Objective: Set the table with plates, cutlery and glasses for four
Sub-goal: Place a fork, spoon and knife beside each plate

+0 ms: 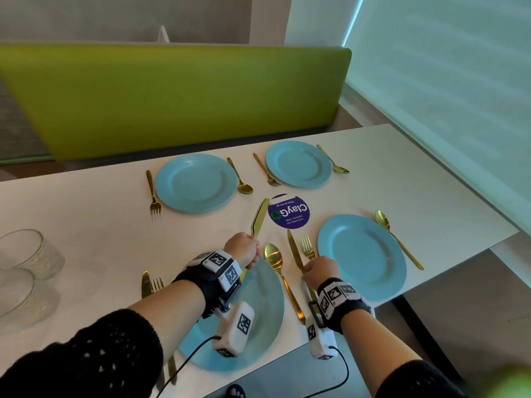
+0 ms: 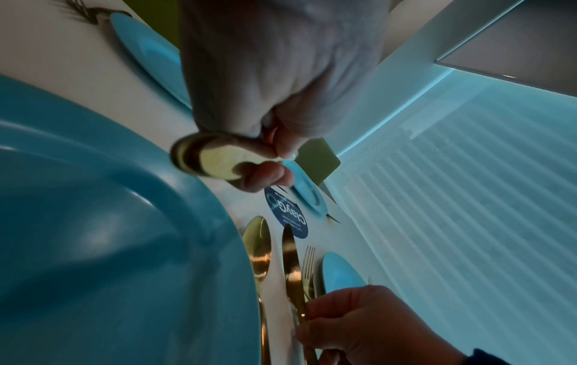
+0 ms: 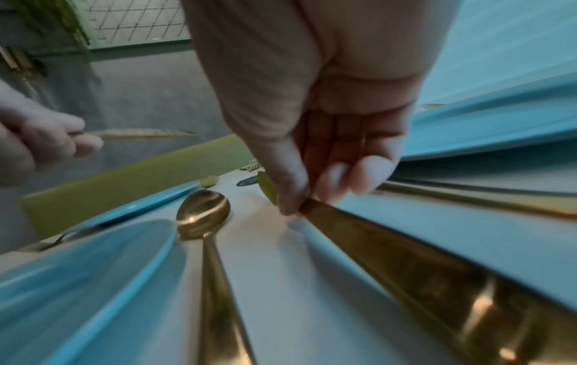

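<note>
Black knit sleeves (image 1: pixel 86 360), tagged wristbands (image 1: pixel 221 268)

Green padded bench (image 1: pixel 178 99), pale window blind (image 1: pixel 448 81), perhaps grey wall (image 1: pixel 115 15) behind.

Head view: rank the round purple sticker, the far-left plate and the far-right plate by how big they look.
1. Far-left plate
2. Far-right plate; probably the same size really, only farther from the camera
3. Purple sticker, clearly smallest
</note>
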The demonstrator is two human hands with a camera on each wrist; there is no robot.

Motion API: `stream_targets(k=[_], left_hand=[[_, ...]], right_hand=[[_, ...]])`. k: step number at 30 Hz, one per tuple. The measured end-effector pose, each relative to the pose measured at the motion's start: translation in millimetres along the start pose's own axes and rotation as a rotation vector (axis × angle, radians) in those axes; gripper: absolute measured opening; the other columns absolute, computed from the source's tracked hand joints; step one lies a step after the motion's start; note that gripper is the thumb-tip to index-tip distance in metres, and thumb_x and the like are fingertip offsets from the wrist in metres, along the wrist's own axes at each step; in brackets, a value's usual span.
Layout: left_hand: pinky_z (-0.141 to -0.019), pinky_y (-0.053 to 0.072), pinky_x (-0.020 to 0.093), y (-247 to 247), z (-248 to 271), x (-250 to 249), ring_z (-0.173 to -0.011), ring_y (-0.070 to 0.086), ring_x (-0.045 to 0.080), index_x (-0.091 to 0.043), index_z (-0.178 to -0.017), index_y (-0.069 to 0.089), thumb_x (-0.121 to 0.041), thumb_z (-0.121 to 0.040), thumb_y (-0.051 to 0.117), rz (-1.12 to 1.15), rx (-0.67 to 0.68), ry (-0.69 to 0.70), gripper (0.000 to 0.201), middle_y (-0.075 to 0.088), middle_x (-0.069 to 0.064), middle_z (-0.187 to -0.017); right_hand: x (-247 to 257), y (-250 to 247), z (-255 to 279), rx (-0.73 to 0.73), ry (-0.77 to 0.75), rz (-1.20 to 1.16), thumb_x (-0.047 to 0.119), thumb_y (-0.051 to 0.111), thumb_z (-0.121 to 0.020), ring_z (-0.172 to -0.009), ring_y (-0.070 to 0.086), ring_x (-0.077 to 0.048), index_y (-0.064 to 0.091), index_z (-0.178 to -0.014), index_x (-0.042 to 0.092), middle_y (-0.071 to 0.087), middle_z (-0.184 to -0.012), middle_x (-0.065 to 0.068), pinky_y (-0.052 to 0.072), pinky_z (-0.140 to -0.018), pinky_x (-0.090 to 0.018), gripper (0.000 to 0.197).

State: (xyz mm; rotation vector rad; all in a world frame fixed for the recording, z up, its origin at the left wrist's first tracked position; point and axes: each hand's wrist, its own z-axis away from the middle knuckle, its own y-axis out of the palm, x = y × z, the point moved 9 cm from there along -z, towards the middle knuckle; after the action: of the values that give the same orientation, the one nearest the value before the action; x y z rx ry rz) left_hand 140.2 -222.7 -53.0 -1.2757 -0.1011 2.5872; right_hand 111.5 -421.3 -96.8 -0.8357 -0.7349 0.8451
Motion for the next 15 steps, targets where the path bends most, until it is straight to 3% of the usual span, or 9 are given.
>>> stream_targets(k=[4,8,15], left_hand=[[-0.048,0.034,0.021,-7,-5,-3,-0.053,0.042,0.011,-0.012,-0.073,0.047,-0.016,-0.100,0.035,-0.036,-0.022,0.028,0.030,0.048,0.003,-0.067],[-0.047,0.035,0.020,-10,-8,-6,-0.054,0.043,0.011,-0.007,-0.092,0.050,-0.016,-0.100,0.036,-0.047,-0.029,0.037,0.019,0.049,0.003,-0.068],[-0.048,0.035,0.021,-4,-13,-9,-0.054,0.043,0.012,-0.006,-0.095,0.050,-0.017,-0.100,0.036,-0.074,-0.020,0.053,0.018,0.050,0.002,-0.068]], right_hand=[[-3,-1,-3,-0.079,0.052,-0.007,0.015,0.053,-0.091,-0.104,0.064,-0.023,0.070,-0.109,0.014,0.068,-0.110,-0.007,0.054,-0.091,-0.033,0.025],[-6,-2,-1,-0.118,0.096,-0.027,0.014,0.051,-0.089,-0.100,0.065,-0.024,0.071,-0.107,0.016,0.068,-0.108,-0.007,0.055,-0.088,-0.033,0.026],[-12,-1,-1,-0.150,0.146,-0.043,0.019,0.050,-0.091,-0.100,0.065,-0.024,0.070,-0.108,0.017,0.068,-0.108,-0.006,0.054,-0.086,-0.031,0.026]])
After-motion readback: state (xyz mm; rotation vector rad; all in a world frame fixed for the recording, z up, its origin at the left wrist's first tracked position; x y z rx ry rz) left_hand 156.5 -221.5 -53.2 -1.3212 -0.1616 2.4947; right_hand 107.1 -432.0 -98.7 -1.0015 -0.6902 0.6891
